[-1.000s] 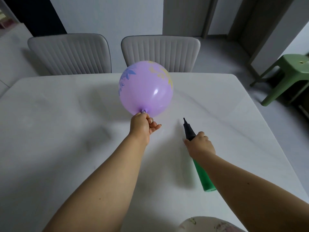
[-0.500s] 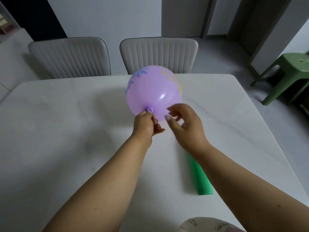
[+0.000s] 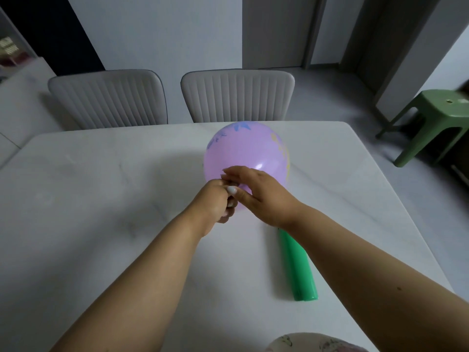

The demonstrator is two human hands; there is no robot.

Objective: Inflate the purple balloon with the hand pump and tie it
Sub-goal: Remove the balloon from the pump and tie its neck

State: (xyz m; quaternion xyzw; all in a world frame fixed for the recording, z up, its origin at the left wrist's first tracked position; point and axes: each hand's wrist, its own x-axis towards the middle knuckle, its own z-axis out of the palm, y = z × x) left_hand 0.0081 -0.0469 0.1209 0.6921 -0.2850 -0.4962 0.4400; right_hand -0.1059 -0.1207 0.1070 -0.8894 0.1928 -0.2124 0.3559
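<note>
— Left hand [image 3: 215, 201] first: what does it have?

— Its fingers are curled tight at the bottom of the purple balloon [image 3: 245, 151], pinching the neck. The neck itself is almost wholly covered by the two hands, so how it is twisted or folded cannot be made out.

— And the right hand [image 3: 261, 194]?

— It lies across the left one, fingers fairly straight and reaching to the left, thumb [image 3: 237, 193] pressed in at the neck. Whether it truly pinches the rubber or only touches it is hard to tell; the contact is hidden under its own palm.

— Where is the balloon?

— Inflated, held up above the table [image 3: 101, 186], towards its far edge and a little right of the middle. Blue and yellow prints show on its top and right side, too blurred to read.

— The hand pump [image 3: 300, 270]?

— Lying on the table towards the right edge, nearer the front. Only its green barrel shows; the far end runs under the right wrist and is hidden.

— Anything else?

— Two pale chairs [image 3: 236, 97] behind the far edge, a green stool [image 3: 436, 115] on the floor at the right, and a patterned bit of cloth [image 3: 314, 342] cut off at the bottom.
</note>
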